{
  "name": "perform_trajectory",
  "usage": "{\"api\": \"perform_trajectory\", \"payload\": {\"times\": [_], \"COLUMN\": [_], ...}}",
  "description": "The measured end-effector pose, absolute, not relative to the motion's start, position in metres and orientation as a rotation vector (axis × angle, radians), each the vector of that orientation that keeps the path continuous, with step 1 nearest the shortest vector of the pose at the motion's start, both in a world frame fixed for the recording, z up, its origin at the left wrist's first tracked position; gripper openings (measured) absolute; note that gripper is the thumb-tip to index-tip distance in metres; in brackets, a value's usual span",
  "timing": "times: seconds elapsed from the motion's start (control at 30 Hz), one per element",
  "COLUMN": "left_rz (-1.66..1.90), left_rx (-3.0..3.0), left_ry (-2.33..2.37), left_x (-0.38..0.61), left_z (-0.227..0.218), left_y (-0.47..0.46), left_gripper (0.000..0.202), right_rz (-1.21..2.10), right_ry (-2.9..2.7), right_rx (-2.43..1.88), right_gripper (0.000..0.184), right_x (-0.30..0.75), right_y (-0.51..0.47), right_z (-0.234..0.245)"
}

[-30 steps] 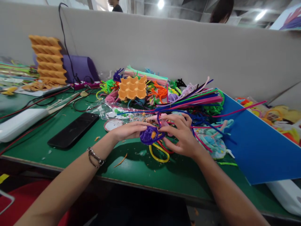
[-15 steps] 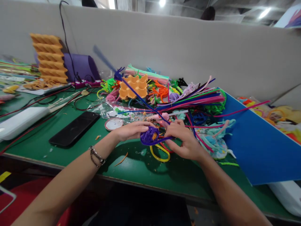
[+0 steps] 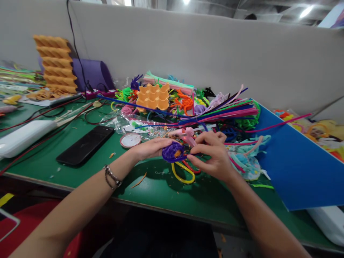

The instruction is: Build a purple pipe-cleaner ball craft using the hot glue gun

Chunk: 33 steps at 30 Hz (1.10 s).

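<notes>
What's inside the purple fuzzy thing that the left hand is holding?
A small orange patch shows among the purple on the purple fuzzy thing in the left hand. The fuzz covers the rest, so I can't tell what else is inside.

head view | forward, down | near, above green table and hands

- Pale grey partition, 12 o'clock, spans the bench from where I stand
- Green tabletop, worn dark edge at 6
- Ceiling lights lit, 12 and 2, beyond partition
- Bright patch at 11, window unclear
- Red seat, 8, partly visible
- Floor, 5, dim, littered
</notes>
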<state>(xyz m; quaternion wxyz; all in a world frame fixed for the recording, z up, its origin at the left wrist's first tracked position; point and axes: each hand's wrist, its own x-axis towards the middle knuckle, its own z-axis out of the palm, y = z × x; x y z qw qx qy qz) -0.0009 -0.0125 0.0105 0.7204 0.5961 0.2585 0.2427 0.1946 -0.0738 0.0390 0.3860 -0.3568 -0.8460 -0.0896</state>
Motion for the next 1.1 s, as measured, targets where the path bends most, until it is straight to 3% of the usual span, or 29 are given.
{"api": "perform_trajectory", "payload": {"times": [0.07, 0.3, 0.6, 0.77, 1.1], "left_rz": [0.570, 0.594, 0.641, 0.672, 0.808], "left_rx": [1.291, 1.181, 1.236, 1.147, 1.000], "left_ry": [0.579, 0.622, 0.679, 0.814, 0.955], "left_x": [0.000, 0.004, 0.001, 0.003, 0.002], "left_z": [0.010, 0.005, 0.007, 0.014, 0.023], "left_y": [-0.012, -0.004, -0.001, -0.002, -0.001], "left_gripper": [0.030, 0.028, 0.038, 0.033, 0.027], "right_rz": [-0.267, -0.007, 0.247, 0.436, 0.638], "right_ry": [-2.111, -1.811, -1.621, -1.625, -1.498], "right_rx": [-0.962, -0.876, -0.805, -0.808, -0.821], "right_gripper": [0.017, 0.037, 0.041, 0.046, 0.032], "right_x": [0.194, 0.207, 0.216, 0.215, 0.210], "right_y": [-0.076, -0.075, -0.062, -0.064, -0.062], "right_z": [0.040, 0.046, 0.044, 0.045, 0.046]}}
